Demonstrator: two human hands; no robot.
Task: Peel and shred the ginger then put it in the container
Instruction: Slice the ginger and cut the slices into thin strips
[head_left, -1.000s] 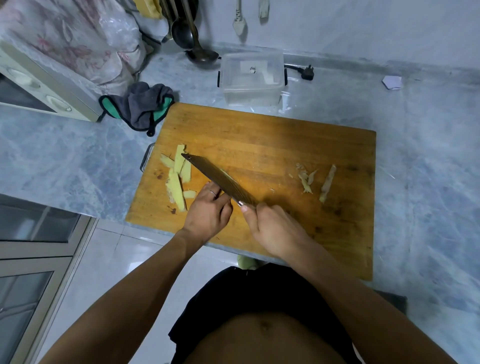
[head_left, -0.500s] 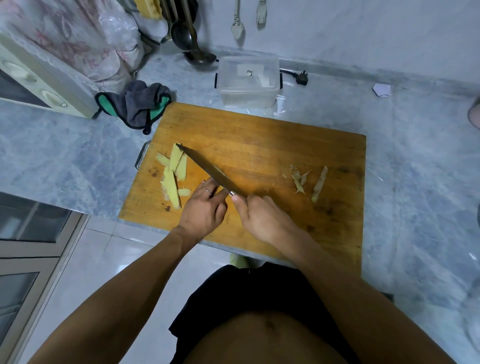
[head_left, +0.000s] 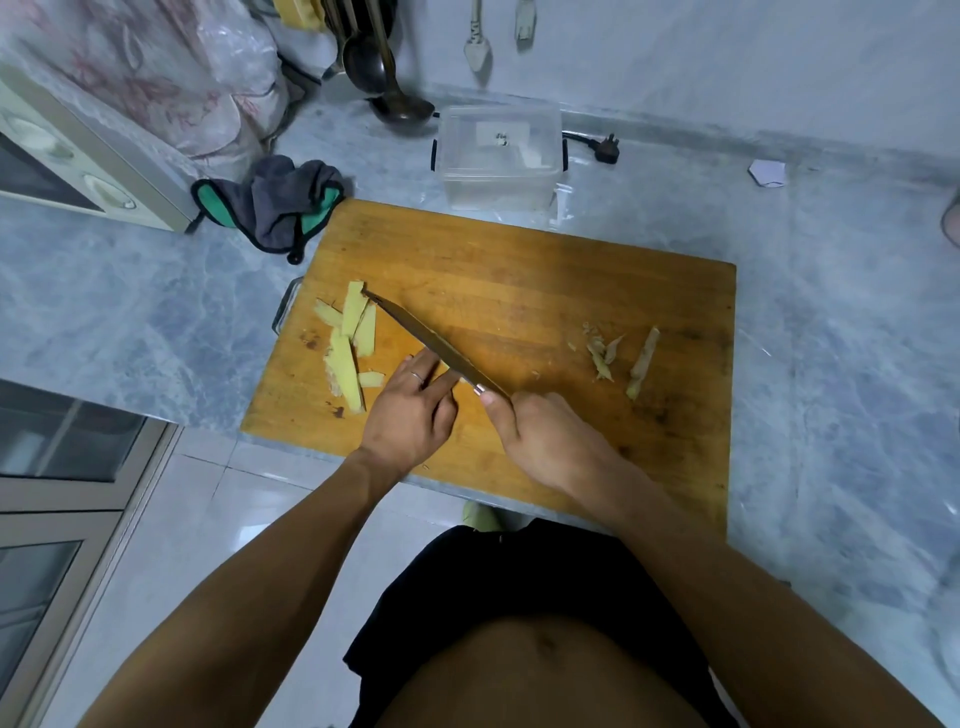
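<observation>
wooden chopping board (head_left: 519, 270) lies on the grey marbled worktop (head_left: 831, 322), and everything here is placed from it. at its near edge the right hand (head_left: 545, 441) has its grip wrapped round the handle of a knife (head_left: 431, 338), thumb laid along the top; the blade runs slanting up and to the left across the board, its tip just beside the ginger slices (head_left: 348, 343). the left hand (head_left: 410, 410) sits on the board's near left part, right against the blade, a ring on one finger; its fingertips are tucked under toward the knife, and whether its grip holds a piece of ginger there cannot be told. the pale yellow ginger slices lie in a loose heap on the board's left side. on the board's right side, well apart from the hands, lie the ginger peelings (head_left: 618, 358). just beyond the board's far edge stands the clear plastic container (head_left: 498, 161), and off the far left corner lies a grey and green cloth (head_left: 280, 208).
</observation>
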